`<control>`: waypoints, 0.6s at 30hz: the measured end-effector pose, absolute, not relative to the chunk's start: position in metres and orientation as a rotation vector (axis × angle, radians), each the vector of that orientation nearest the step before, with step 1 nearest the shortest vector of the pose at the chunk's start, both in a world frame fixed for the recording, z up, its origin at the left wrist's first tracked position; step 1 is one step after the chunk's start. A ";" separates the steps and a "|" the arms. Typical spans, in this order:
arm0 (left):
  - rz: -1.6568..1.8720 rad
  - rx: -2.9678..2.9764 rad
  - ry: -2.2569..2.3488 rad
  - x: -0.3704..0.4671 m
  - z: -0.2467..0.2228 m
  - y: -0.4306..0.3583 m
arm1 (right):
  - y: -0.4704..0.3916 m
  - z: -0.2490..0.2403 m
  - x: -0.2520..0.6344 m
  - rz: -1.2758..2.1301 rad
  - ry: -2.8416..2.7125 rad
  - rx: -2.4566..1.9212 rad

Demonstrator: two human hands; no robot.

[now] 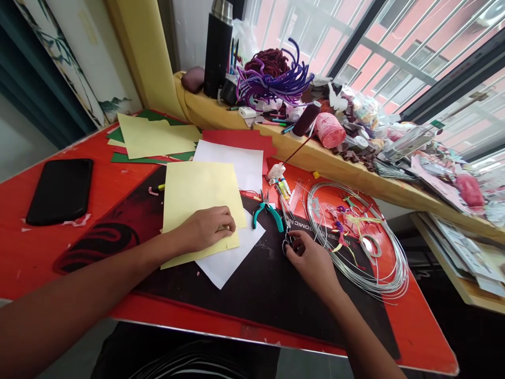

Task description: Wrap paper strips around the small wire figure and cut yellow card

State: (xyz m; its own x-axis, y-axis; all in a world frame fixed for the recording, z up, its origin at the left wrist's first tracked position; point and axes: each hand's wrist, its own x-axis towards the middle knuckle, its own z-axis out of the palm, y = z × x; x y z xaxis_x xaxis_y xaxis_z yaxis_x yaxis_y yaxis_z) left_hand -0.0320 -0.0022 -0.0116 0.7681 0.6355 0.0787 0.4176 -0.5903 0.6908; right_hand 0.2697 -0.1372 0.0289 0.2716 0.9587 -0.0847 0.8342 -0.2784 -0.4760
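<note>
My left hand [209, 227] rests on a pale yellow sheet of paper [199, 189], its fingers curled together at the sheet's right edge. Under that sheet, a white sheet of paper [226, 268] pokes out at an angle. My right hand [311, 258] has its thumb and fingers closed at the handles of a pair of scissors [285, 242], whose blades point away from me. Between the two hands lie teal-handled pliers [267, 211], jaws pointing away.
A black phone [60, 190] lies at left. Coloured sheets [158, 137] are stacked at the back. Coiled wire [396, 263] with coloured scraps sits right of the dark mat [252, 305]. Along the window ledge stand a thermos [218, 55], purple pipe cleaners [276, 84] and craft supplies.
</note>
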 end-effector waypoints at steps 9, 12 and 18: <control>0.470 2.291 0.778 -0.031 -0.011 -0.003 | -0.153 0.030 0.267 1.221 -0.880 -1.776; 0.445 2.287 0.786 -0.031 -0.011 -0.004 | -0.165 0.031 0.264 1.267 -0.719 -1.737; 0.430 2.291 0.788 -0.031 -0.010 -0.003 | -0.193 0.031 0.259 1.347 -0.718 -1.705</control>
